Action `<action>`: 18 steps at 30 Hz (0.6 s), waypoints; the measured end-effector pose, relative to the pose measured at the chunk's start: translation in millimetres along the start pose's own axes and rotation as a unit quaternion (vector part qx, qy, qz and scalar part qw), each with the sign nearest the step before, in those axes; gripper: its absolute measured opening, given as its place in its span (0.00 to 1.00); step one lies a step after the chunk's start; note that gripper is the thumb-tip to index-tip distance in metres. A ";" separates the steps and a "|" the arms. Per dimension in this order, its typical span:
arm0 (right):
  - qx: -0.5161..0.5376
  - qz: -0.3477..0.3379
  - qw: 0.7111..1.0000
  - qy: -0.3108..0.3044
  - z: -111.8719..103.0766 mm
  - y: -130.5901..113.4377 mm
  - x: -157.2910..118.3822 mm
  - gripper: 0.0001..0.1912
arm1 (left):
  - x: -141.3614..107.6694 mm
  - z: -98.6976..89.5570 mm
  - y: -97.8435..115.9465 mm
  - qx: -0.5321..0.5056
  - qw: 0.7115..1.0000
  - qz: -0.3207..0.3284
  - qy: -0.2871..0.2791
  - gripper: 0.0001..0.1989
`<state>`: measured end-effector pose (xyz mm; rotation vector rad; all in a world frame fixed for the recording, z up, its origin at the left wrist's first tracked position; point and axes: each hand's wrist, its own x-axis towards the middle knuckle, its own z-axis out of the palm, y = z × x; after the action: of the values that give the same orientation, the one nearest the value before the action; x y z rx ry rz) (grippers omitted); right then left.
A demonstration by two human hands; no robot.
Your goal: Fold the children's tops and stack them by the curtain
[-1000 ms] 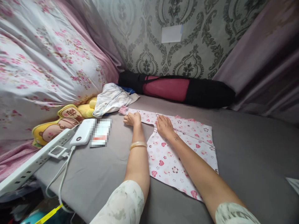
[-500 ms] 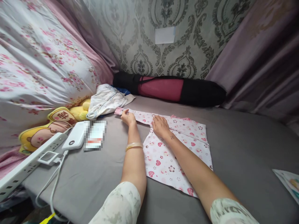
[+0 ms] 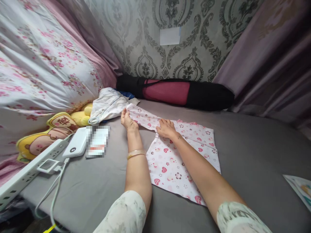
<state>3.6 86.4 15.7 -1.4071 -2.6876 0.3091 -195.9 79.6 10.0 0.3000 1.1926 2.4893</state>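
Note:
A white child's top with pink hearts and brown flowers lies spread on the grey sheet, one sleeve stretching to the left. My left hand is closed on the end of that sleeve and holds it raised off the sheet; the pink cuff is hidden. Over the shoulder end of the sleeve, my right hand rests palm down on the cloth, fingers apart and slightly bent. My right forearm crosses above the body of the top and covers part of it.
On the left are a crumpled white cloth, a yellow plush, a white power bank and a power strip with cables. A long black and red bag lies along the wall. A printed packet sits far right.
My left hand has moved slightly left and up, lifting the sleeve end off the sheet and tilting it. My right hand stays at the shoulder, its fingers a little more bent.

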 end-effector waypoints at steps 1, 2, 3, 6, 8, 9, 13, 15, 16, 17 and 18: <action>0.002 0.002 1.000 -0.014 -1.9 -0.3 1.4 0.31 | -1.2 2.9 3.2 -0.014 1.000 0.000 0.016 0.19; 0.003 0.004 1.000 -0.027 -3.9 -0.7 2.6 0.32 | -2.9 6.2 6.8 -0.023 0.999 0.000 0.028 0.21; 0.003 0.005 0.999 -0.038 -5.9 -1.3 3.8 0.34 | -4.9 9.7 10.5 -0.030 0.999 0.001 0.025 0.22; -0.005 0.012 0.998 -0.062 -11.3 -4.2 7.3 0.37 | -12.4 20.3 21.2 -0.026 0.999 0.005 -0.028 0.23; -0.011 0.020 0.997 -0.078 -13.1 -7.3 9.6 0.41 | -18.1 26.7 26.4 -0.016 0.998 0.016 -0.063 0.23; -0.013 0.025 0.996 -0.083 -13.4 -8.9 10.6 0.43 | -21.3 29.9 28.1 -0.007 0.996 0.025 -0.082 0.23; 0.002 0.038 0.996 -0.082 -11.4 -11.4 11.1 0.48 | -36.0 41.3 28.5 0.058 0.984 0.064 -0.153 0.22; 0.043 0.015 0.997 -0.066 -10.5 -7.2 8.5 0.47 | -43.8 45.9 25.1 0.086 0.977 0.066 -0.182 0.23; 0.075 0.004 0.996 -0.048 -10.6 -3.3 6.5 0.45 | -47.6 47.9 22.8 0.095 0.973 0.066 -0.199 0.24; 0.115 -0.001 0.993 -0.021 -11.3 1.6 4.1 0.42 | -51.2 49.8 20.0 0.102 0.968 0.070 -0.218 0.24; 0.162 0.005 0.987 0.014 -12.6 7.6 1.2 0.39 | -54.7 51.5 16.9 0.106 0.962 0.078 -0.240 0.24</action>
<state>11.2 93.4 26.2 -1.3139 -2.4657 0.6870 -132.4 83.8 53.4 1.0254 1.2552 2.2172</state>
